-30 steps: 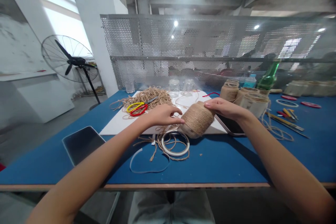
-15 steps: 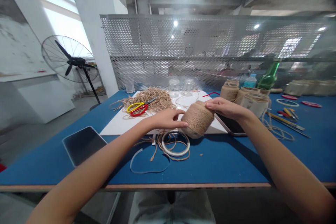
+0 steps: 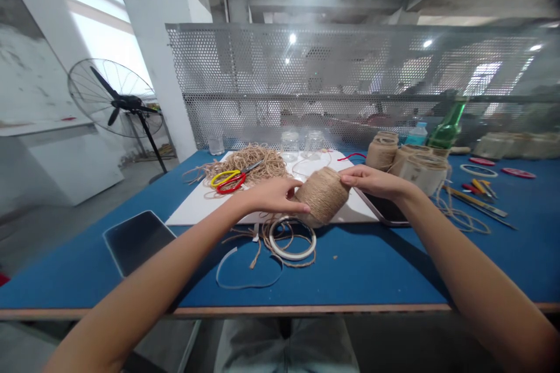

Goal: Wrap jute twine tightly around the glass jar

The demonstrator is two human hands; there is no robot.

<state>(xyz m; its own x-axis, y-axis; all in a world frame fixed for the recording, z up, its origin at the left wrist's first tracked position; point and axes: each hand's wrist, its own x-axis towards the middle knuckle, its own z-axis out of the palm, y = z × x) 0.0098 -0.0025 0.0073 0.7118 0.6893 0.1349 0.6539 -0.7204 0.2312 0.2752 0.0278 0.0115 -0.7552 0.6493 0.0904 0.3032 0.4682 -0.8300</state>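
Observation:
A jar wrapped in brown twine is held tilted above the near edge of a white board. My left hand grips its lower left end, thumb along the near side. At its upper right, the fingers of my right hand are pinched on the twine. Just below lies a white ring on loose twine strands. Scissors with yellow and red handles rest on a heap of loose twine to the left.
A dark tablet lies at left on the blue table. Clear jars stand behind the board. To the right are twine-wrapped jars, a green bottle, a dark phone-like device and several tools.
The wrapped jar has shifted slightly left and is tipped further over to the left. Both hands remain on it, the left one a little further left.

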